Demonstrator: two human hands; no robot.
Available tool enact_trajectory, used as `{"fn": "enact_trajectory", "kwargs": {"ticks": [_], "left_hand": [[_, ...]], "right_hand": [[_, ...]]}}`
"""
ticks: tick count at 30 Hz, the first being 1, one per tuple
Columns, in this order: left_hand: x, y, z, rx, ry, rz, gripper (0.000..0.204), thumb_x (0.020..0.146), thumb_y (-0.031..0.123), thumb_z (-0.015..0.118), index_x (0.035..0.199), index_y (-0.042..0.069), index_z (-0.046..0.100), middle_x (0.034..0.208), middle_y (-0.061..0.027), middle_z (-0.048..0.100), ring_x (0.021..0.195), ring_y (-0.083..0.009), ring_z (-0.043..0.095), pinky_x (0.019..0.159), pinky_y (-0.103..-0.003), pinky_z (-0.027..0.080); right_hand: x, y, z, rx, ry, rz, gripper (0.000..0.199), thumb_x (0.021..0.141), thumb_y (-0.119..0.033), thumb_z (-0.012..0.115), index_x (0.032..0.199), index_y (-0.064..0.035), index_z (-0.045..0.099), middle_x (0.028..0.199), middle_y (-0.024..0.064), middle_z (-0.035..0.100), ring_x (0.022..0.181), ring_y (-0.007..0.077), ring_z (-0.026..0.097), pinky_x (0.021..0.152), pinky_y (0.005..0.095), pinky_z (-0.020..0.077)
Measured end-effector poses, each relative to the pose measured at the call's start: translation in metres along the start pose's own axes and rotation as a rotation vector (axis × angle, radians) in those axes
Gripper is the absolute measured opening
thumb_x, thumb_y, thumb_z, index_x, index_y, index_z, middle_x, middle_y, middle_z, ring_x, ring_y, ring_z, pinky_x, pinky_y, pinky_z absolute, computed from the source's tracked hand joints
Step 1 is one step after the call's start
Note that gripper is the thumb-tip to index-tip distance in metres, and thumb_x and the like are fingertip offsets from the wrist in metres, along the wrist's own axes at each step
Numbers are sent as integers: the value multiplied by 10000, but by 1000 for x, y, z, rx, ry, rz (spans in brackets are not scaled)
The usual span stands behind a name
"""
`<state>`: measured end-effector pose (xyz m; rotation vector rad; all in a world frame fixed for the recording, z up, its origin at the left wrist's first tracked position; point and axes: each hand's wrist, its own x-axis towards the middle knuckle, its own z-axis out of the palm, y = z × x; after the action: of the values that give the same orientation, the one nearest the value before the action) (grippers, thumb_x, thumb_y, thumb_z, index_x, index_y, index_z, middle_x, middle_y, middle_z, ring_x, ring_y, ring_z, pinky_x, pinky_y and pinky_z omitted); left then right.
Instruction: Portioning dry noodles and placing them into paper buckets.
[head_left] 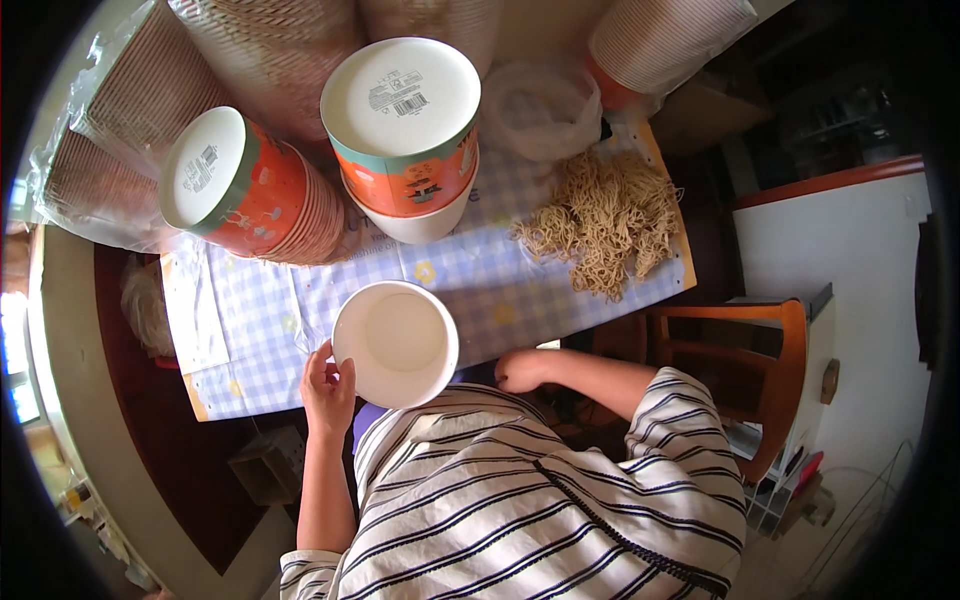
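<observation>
A white paper tub [372, 386] stands mouth up at the near edge of the table, its plain inside showing nothing but the bottom. My left hand [326, 392] grips its left side, thumb at the rim and fingers along the outer wall. Close to the table's front edge, right of the tub, my right hand [518, 370] is curled closed; whatever its fingers hold, if anything, is hidden. Beyond the tub, an upside-down orange and green tub stack [405, 180] rests over a white one. A tilted stack of orange paper tubs [270, 195] lies to its left.
A heap of dry curly noodles [605, 225] lies on the right of the checked tablecloth [260, 340]. Tall tub stacks in clear plastic [150, 90] line the back. A crumpled clear bag [545, 110] sits behind the noodles. A wooden chair [790, 370] stands at right.
</observation>
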<state>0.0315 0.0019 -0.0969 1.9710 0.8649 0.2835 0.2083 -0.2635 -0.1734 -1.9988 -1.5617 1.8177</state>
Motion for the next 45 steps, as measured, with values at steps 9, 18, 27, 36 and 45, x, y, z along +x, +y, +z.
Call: {"fn": "enact_trajectory", "kwargs": {"ticks": [9, 18, 27, 36, 45], "left_hand": [[17, -4, -4, -77, -48, -20, 332, 811, 68, 620, 1134, 1, 583, 945, -96, 609, 664, -133, 590, 566, -261, 464], [21, 5, -11, -112, -67, 2, 336, 816, 53, 610, 1141, -20, 573, 990, -108, 611, 713, -123, 620, 614, -242, 494], [62, 18, -12, -74, -29, 102, 357, 753, 93, 605, 1106, 46, 619, 957, -107, 618, 641, -177, 579, 609, -303, 483], [77, 6, -3, 45, 20, 135, 227, 763, 137, 570, 940, 39, 672, 856, -169, 617, 749, -317, 608, 702, -382, 498], [63, 6, -7, -17, 56, 186, 226, 771, 193, 642, 936, 40, 661, 859, -150, 625, 624, -273, 596, 644, -371, 494]], "right_hand": [[-89, -52, -124, 193, 367, -13, 219, 794, -200, 533, 790, -10, 640, 786, 165, 644, 767, 324, 620, 693, 400, 474], [-85, -95, -146, 282, 798, -118, 168, 813, -135, 628, 926, -12, 630, 873, 119, 633, 825, 251, 619, 731, 352, 494], [16, -91, -132, 125, 1136, -91, 242, 791, -156, 615, 981, -8, 593, 934, 169, 601, 879, 352, 591, 754, 417, 490], [-17, -122, -145, 103, 1305, -137, 205, 794, -143, 634, 968, -35, 621, 904, 151, 623, 819, 324, 622, 715, 387, 508], [-113, -171, -228, -567, 1702, -190, 400, 676, -145, 756, 1023, -65, 573, 1027, 90, 533, 840, 289, 575, 707, 393, 476]]}}
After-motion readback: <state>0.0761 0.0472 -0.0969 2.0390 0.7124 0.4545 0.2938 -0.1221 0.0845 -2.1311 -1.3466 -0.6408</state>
